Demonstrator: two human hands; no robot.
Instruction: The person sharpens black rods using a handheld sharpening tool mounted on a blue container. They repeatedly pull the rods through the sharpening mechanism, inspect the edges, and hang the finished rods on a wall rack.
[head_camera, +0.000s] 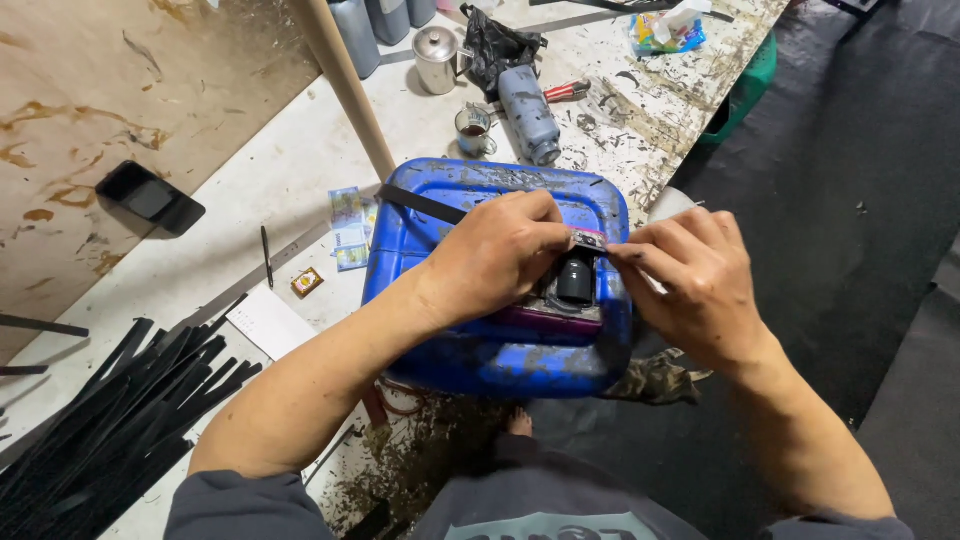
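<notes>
left hand (497, 252) & right hand (697, 280) at frame centre, both pinching small metal clip (588, 240) above black cap (574, 279) on blue jerrycan (430, 250); black strips (110, 410) lower left.

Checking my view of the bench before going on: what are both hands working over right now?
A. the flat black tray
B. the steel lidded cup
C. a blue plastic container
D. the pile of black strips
C: the left hand and right hand meet on a small dark piece atop the blue plastic container; the other items lie apart.
</notes>
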